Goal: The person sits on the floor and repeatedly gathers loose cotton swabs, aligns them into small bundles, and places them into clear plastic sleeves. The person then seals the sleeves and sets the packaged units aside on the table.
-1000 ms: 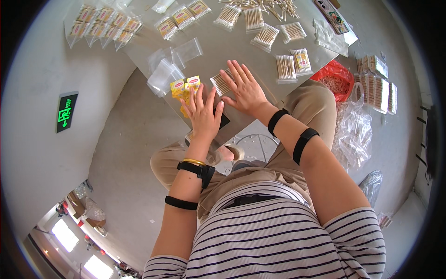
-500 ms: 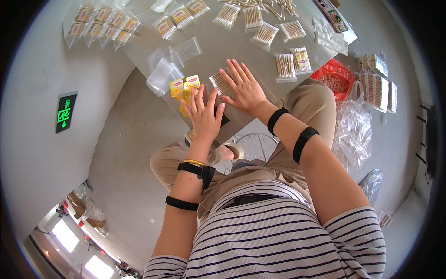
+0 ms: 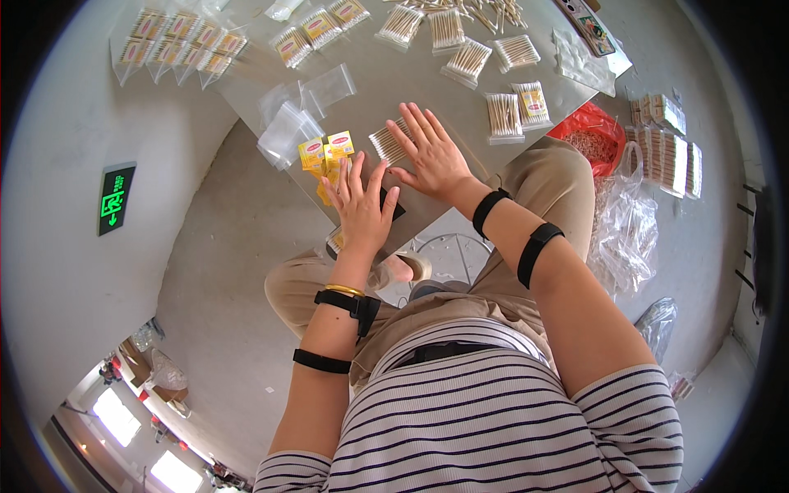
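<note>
Your grey worktop carries bagged bundles of cotton swabs, a row of small filled packets at its far left corner, empty clear bags, yellow label cards near the front edge, and loose swabs (a scattered heap) at the back.

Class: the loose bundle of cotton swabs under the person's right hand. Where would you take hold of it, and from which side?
Pinch the swab bundle across its width at mid-length, coming from above: it lies flat on the table, sticks parallel, and the right hand covers one end.
</note>
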The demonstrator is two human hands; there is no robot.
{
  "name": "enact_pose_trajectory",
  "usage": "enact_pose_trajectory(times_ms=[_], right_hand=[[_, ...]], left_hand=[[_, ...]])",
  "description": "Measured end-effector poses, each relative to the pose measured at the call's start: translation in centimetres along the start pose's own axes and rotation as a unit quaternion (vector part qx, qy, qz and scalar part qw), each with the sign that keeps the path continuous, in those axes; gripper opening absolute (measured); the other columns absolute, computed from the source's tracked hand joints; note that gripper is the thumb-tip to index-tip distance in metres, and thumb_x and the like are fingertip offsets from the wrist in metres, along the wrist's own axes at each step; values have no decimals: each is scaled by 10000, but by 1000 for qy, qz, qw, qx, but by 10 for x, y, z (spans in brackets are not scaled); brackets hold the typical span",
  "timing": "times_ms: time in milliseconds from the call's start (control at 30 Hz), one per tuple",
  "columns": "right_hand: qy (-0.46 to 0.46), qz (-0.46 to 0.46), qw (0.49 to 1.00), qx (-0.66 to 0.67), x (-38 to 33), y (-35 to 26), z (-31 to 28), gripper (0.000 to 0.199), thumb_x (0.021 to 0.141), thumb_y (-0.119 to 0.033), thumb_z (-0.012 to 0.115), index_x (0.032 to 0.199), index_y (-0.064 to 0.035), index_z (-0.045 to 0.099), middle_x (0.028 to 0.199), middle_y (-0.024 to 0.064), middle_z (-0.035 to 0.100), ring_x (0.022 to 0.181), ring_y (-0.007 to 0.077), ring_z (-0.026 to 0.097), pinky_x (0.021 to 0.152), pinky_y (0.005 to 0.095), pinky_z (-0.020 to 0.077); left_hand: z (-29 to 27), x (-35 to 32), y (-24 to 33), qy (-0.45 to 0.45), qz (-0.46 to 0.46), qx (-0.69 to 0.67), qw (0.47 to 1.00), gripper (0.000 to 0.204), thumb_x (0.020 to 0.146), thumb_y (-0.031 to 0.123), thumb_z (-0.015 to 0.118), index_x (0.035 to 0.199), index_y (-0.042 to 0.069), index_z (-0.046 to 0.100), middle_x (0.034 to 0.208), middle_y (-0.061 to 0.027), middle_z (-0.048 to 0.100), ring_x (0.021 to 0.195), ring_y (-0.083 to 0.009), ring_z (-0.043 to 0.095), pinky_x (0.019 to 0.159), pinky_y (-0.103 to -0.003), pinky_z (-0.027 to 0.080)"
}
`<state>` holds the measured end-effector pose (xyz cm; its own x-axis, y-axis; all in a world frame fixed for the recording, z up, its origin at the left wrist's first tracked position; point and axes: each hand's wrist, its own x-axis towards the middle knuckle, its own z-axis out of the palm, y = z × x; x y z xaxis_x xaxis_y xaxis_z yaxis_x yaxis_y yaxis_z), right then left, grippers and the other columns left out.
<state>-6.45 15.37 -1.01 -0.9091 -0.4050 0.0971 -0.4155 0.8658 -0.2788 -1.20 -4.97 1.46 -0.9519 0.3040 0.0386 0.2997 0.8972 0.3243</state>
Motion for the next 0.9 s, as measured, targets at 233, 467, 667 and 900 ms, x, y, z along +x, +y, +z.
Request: enact_pose_trajectory(times_ms=[233,467,667,900], right_hand=[[-9,6,1000,-11,0,-3,-1,878,1020,-638,489,1684,-108,268,1744,226,198,1634,351,159,1339,473,122],[-1,-2,1000,-27,-1,-2,-1,865,1027,-627,480,1684,-106,270,1745,221,201,1635,346,157,1337,467,124],[9,-4,1000,-16,-1,-2,1,862,1018,-588,530,1681,-100,272,1739,224,205,1629,360,168,1333,482,148],[7,-5,999,-32,2,0,4,866,1018,-617,512,1681,-109,282,1740,219,213,1633,351,163,1335,479,143]], left_hand=[[-10,-16,0,18,-39,-32,999,563,1075,516,498,1511,163,544,1662,-126,362,1586,-402,225,1254,-712,25],[-30,-58,-2,20,-88,-39,995,529,1080,468,510,1501,151,550,1645,-108,387,1584,-378,236,1262,-686,37],[-45,-78,0,35,-82,-25,996,502,1072,435,543,1482,147,576,1641,-117,394,1574,-395,250,1257,-691,53],[-30,25,-2,71,17,21,997,427,1074,422,557,1427,196,638,1637,-122,407,1568,-396,265,1258,-692,90]])
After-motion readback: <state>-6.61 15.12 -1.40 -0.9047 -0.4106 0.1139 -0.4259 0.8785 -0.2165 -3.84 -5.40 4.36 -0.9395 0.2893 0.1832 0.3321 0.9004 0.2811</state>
